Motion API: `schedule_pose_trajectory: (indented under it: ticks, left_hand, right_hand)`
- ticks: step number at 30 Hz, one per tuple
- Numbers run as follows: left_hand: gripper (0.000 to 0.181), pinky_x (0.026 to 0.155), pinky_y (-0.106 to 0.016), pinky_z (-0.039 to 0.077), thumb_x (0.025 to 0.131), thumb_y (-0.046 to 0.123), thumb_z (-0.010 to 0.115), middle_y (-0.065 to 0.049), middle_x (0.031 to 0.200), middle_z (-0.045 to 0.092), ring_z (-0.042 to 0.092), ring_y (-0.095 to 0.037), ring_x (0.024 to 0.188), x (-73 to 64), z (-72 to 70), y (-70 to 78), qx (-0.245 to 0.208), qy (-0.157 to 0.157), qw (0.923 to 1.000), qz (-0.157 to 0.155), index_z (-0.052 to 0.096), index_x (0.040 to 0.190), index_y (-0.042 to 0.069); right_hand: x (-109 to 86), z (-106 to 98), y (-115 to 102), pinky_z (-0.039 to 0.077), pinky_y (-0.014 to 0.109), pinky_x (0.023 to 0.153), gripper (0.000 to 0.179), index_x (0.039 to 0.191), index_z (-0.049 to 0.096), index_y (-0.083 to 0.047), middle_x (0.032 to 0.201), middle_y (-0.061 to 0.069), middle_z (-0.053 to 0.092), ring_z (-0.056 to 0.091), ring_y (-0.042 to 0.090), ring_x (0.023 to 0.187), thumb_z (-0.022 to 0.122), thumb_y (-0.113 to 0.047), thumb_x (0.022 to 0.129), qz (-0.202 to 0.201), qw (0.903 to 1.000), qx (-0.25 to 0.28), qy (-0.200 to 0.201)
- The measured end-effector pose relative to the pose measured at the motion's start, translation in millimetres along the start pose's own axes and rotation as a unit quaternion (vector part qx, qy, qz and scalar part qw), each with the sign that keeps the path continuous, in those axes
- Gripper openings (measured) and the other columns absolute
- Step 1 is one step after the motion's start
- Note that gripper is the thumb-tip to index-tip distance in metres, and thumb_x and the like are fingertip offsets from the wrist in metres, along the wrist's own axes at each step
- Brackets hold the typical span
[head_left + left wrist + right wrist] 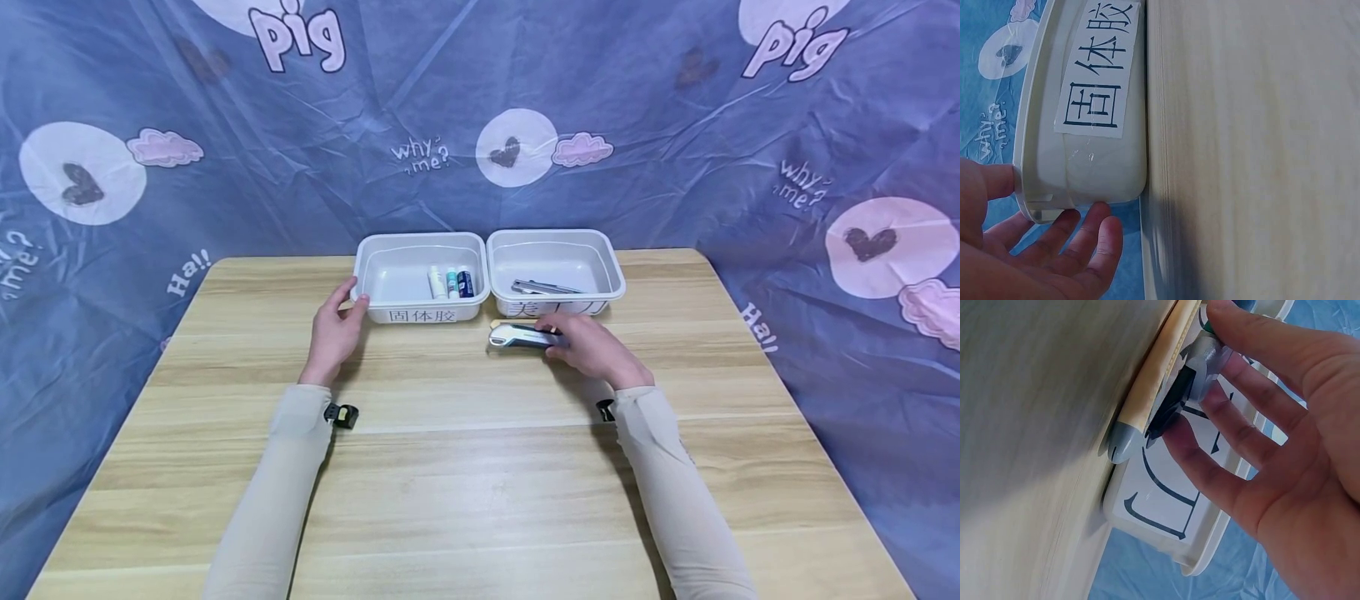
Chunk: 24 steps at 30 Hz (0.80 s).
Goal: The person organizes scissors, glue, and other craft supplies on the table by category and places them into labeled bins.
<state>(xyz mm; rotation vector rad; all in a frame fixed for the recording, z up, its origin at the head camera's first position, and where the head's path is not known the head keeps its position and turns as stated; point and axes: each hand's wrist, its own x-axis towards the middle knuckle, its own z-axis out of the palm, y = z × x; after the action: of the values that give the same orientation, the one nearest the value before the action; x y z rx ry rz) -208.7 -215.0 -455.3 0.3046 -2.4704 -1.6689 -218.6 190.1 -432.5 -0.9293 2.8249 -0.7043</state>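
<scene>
Two white plastic bins stand side by side at the back of the table. At the near left corner of the left bin (pixel 381 313), my left hand (pixel 335 335) touches the rim and side wall with relaxed fingers. Between thumb and fingertips my right hand (pixel 594 348) pinches a silver and dark utility knife (pixel 517 337), in front of the right bin (pixel 557 237). A yellowish knife-like tool (pixel 1154 394) with a grey end lies on the table behind and below it, partly hidden. Slim metallic knives (pixel 542 287) lie inside the right bin.
Several glue sticks (pixel 452 282) are in the left bin, in its right half. Paper labels with Chinese characters, such as the left bin's label (pixel 1099 75), are on the bin fronts. A blue printed cloth (pixel 420 100) hangs behind the wooden table (pixel 465 500).
</scene>
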Motion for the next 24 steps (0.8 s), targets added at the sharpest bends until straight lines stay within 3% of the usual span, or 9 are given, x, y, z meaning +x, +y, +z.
schedule_pose_trajectory:
  ticks: [8, 24]
  left_hand:
    - [0.054, 0.089, -0.026, 0.047, 0.106, 0.033, 0.056, -0.018, 0.154, 0.047, 0.060, -0.033, 0.121, 0.3, -0.4, -0.8, 0.001, -0.002, 1.0000, 0.001, 0.043, 0.157, 0.019]
    - [0.055, 0.088, -0.026, 0.047, 0.106, 0.034, 0.056, -0.018, 0.154, 0.047, 0.060, -0.033, 0.121, 0.2, -0.1, -0.4, 0.002, -0.001, 1.0000, 0.001, 0.043, 0.157, 0.020]
  right_hand:
    - [-2.4, -3.6, 0.6, 0.048, 0.051, 0.106, 0.039, 0.123, 0.069, -0.003, 0.128, 0.017, 0.068, 0.062, 0.035, 0.121, 0.080, -0.002, 0.085, -0.004, 0.9998, -0.002, 0.017]
    - [-6.7, -12.6, 2.5, 0.046, 0.052, 0.107, 0.041, 0.124, 0.069, -0.004, 0.126, 0.016, 0.070, 0.062, 0.036, 0.122, 0.080, 0.000, 0.085, -0.020, 0.9987, -0.008, 0.046]
